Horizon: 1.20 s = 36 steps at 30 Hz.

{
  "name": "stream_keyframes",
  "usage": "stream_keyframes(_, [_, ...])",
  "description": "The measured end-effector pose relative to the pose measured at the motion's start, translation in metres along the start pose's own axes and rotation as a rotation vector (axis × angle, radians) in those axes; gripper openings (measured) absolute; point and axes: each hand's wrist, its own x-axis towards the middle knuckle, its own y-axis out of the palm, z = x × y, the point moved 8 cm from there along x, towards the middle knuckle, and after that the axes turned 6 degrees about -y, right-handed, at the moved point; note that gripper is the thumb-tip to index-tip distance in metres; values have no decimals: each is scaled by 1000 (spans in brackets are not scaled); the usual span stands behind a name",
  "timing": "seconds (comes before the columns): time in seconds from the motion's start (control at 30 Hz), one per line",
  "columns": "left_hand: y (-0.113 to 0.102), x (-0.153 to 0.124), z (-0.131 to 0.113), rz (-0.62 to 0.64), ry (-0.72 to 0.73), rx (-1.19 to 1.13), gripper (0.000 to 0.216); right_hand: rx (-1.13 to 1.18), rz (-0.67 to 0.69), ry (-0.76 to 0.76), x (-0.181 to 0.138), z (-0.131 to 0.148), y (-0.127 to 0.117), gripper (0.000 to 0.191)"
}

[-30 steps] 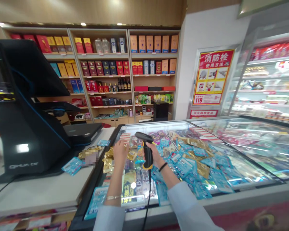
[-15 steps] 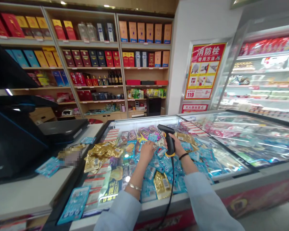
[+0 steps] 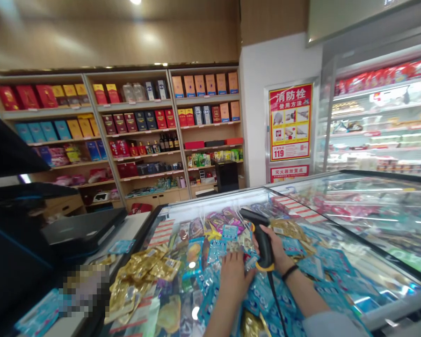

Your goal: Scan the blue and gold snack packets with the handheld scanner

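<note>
My right hand (image 3: 274, 250) is wrapped round the handle of a black and yellow barcode scanner (image 3: 264, 245), held above the packets with its head pointing left. Its cord hangs down across the pile. Beside it, my left hand (image 3: 233, 271) lies palm down on blue snack packets (image 3: 210, 281), fingers stretched and thumb apart. What lies beneath that palm is hidden. Gold foil packets (image 3: 143, 271) are heaped left of my left hand. More gold packets (image 3: 290, 230) lie behind my right hand. All of them rest on the glass top of a chest freezer (image 3: 340, 229).
A dark checkout machine (image 3: 14, 252) stands on the counter at left, with a blue packet (image 3: 42, 311) near it. Shelves of boxes and bottles (image 3: 143, 121) line the back wall. At right stands a lit display fridge (image 3: 382, 117).
The view has tilted up, so hands and packets sit lower in the picture. My left hand has flattened out, its thumb now apart. The scanner stays in my right hand.
</note>
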Motion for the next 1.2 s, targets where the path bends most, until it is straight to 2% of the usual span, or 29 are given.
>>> stream_keyframes(0.1, [3,2,-4,7,23,-80,58,-96,33,31,-2,3,2,55])
stream_keyframes(0.2, [5,4,-3,-15,60,-181,62,-178,0,17,-5,12,1,48])
stream_keyframes(0.27, [1,5,2,-88,69,-206,63,-185,-53,-22,-6,20,-3,42])
stream_keyframes(0.43, [-16,8,20,-378,47,-132,55,-173,-109,-39,-8,28,-12,40])
stream_keyframes(0.6, [-18,9,24,-504,88,8,38,-142,-157,-44,-9,30,-22,35])
stream_keyframes(0.67, [-13,9,23,-488,127,22,34,-136,-172,-23,-9,27,-25,36])
stream_keyframes(0.87, [9,17,19,-289,179,19,27,-139,-170,-12,-6,23,-26,36])
stream_keyframes(1.0, [14,21,13,-217,137,-12,29,-118,-154,-5,-7,23,-23,37])
stream_keyframes(1.2, [19,23,-8,-151,170,-121,31,-80,-156,-21,-9,27,-20,35])
